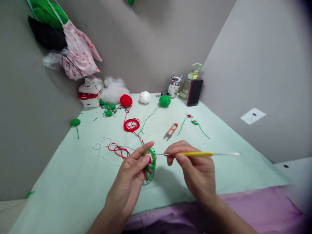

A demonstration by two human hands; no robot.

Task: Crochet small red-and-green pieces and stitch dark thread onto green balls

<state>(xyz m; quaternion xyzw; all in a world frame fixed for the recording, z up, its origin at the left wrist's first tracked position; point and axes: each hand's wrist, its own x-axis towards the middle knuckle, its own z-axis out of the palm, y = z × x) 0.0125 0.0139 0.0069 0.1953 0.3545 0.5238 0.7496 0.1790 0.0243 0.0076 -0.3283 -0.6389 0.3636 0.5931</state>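
Loose white yarn (102,139): looped on the desk (73,182), meeting the red tangle (119,150); a hard tug could knot both colours.
Left hand (131,169): thumb and fingers pinching the crochet piece (150,159); a slackened pinch might let stitches slip.
Crochet piece: green, red, white; held raised over the desk, strands dangling beneath, liable to catch the hook (197,154).
Snips (171,131): flat beyond the hands, clear of the trailing yarn.
Right hand (195,172): fingers pinching the hook, pencil-fashion.
Hook: tip at the piece, perhaps in a stitch, too fine to tell; a poor angle could split yarn.
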